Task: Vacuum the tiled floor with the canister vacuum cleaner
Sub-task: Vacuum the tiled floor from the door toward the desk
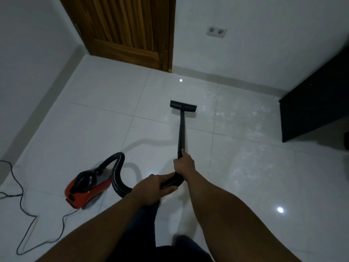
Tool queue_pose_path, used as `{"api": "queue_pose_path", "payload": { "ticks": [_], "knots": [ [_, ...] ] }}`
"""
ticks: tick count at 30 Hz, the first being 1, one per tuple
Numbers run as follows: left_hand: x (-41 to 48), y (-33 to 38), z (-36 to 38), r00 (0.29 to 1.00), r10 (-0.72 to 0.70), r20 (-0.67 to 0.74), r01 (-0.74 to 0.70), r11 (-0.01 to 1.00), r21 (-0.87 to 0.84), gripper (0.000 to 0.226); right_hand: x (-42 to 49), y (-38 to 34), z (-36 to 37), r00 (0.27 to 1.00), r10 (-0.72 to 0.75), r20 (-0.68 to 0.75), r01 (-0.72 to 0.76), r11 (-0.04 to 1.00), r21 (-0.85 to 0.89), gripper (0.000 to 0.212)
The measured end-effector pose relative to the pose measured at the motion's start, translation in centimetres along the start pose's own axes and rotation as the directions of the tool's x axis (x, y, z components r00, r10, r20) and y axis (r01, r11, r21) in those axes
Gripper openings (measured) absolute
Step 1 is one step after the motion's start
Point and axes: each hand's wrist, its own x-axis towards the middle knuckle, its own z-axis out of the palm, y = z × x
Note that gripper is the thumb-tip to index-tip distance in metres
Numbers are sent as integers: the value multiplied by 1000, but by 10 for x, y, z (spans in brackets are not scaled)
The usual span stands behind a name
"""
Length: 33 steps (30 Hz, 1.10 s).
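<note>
Wand (181, 133) gripped in both hands over white tiles

Canister (85, 188), red and black, is sitting on the floor (105, 95). Its hose (118, 167) is arching up from its front and curving right toward the hands. The right hand (184, 164), right of the canister and a little farther off, is wrapping its curled fingers round the wand's near end. The left hand (153, 188), between the canister and the right hand, is closing its fingers round the ribbed hose just behind it. The wand is slanting away from the canister, and its nozzle (183, 106) is lying flat on the tiles, well beyond and right of the canister. White dust (245, 114) is lying scattered farther right of the nozzle. A cord (22, 201) is trailing in loops left of the canister. A wooden door (128, 29) is standing far beyond the canister, with a socket (216, 31) on the wall farther right. A dark cabinet (313, 103) is standing far to the canister's right.
</note>
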Motion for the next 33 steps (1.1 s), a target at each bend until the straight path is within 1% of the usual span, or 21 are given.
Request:
{"api": "queue_pose_path", "payload": {
  "ticks": [2, 5, 7, 10, 12, 16, 19, 23, 26, 29, 33],
  "knots": [
    [-16, -2, 34, 1000, -4, -6, 5, 999, 47, 55, -22, 29, -2, 1000, -5, 4, 5, 1000, -4, 70],
    [-57, 0, 93, 999, 31, 37, -36, 989, 144, 67, -76, 84, -2, 1000, 17, 20, -17, 1000, 8, 72],
    [-87, 9, 122, 999, 28, 45, -34, 991, 130, 61, -105, 117, 2, 999, 36, 18, -37, 999, 34, 72],
    [-137, 19, 159, 998, 3, 70, -6, 999, 42, 55, -157, 159, 12, 997, 64, 32, -65, 997, 43, 70],
    [-160, 20, 177, 994, -11, 109, 8, 999, 33, 52, -179, 182, 20, 995, 96, 23, -97, 994, 57, 69],
    [-208, 16, 218, 985, -16, 170, -2, 995, 103, 51, -228, 234, 43, 993, 115, 16, -116, 992, 56, 68],
    [-241, 8, 244, 978, -8, 208, -21, 990, 140, 55, -263, 264, 62, 990, 137, 6, -138, 988, 74, 69],
    [-294, -6, 280, 977, -2, 214, -47, 974, 222, 62, -317, 304, 88, 988, 157, -17, -154, 981, 119, 69],
    [-328, -13, 303, 976, 12, 217, -67, 967, 245, 57, -349, 332, 105, 985, 168, -41, -162, 979, 127, 69],
    [-367, -18, 330, 973, 6, 231, -67, 965, 255, 55, -384, 361, 123, 978, 204, -36, -198, 971, 136, 69],
    [-409, -24, 361, 957, -30, 287, -50, 963, 266, 57, -426, 397, 146, 969, 245, -20, -240, 960, 146, 69]
  ]
}}
